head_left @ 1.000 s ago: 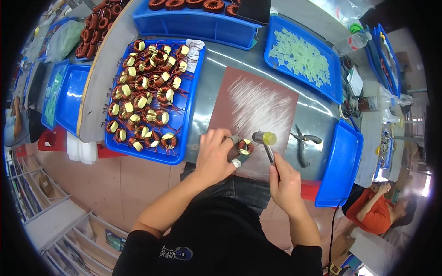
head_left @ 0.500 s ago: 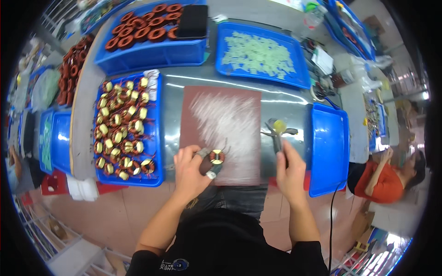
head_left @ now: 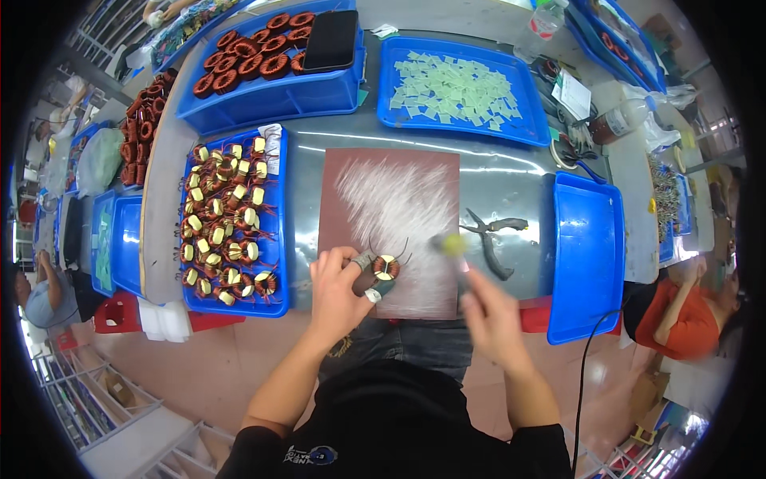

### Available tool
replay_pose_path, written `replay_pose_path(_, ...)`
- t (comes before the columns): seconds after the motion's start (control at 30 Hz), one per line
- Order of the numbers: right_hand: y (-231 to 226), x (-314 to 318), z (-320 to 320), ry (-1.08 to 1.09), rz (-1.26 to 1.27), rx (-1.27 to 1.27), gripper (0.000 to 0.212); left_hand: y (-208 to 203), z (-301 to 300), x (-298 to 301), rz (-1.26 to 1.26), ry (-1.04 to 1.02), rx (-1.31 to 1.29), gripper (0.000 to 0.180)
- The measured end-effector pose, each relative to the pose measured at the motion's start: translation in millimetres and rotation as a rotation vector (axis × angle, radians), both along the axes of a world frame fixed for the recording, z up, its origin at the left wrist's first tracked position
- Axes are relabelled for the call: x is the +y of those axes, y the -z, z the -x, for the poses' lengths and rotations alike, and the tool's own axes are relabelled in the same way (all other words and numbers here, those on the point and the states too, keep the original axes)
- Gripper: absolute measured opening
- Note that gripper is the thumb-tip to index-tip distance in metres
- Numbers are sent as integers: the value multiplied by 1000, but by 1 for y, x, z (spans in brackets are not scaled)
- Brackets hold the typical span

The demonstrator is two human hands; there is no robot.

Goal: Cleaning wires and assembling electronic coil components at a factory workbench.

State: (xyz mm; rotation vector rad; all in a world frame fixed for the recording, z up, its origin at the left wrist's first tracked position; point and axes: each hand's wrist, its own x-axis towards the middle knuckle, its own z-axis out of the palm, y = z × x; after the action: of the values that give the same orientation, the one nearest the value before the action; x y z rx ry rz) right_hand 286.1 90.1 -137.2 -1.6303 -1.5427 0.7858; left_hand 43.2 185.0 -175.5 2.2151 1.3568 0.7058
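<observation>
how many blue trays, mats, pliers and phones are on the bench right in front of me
Blue trays: 4 (coil tray, top tray, chip tray, empty tray)
Mat: 1
Pliers: 1
Phone: 1
Total: 7

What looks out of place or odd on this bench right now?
A black phone lies in the blue bin on top of the copper coils, unlike anything else there. The brown mat is scuffed white in the middle. Otherwise the trays look orderly, with nothing spilled.
</observation>
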Motion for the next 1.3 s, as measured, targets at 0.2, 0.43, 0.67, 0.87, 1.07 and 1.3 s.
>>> replay_pose_path(0.2, 3, 16, 31, -160, -70, -27, 54, 4, 1, 1, 6, -5, -23, 37)
replay_pose_path(0.43, 11, 19, 40, -193, -69, -17, 56, 6, 4, 0, 43, -2, -28, 37)
replay_pose_path(0.67, 14, 17, 33, -139, -93, -57, 55, 6, 1, 3, 29, 24, -42, 38)
replay_pose_path(0.87, 7, 28, -26, 211, -152, -319, 54, 1, -11, -6, -24, -75, 20, 41)
replay_pose_path(1.07, 9, 26, -71, 345, 110, -480, 52, 6, -13, 1, -87, -16, 42, 44)
replay_pose_path(1.3, -2, 37, -20, 106, -40, -54, 40, -17, -14, -7, 405, -49, -313, 39)
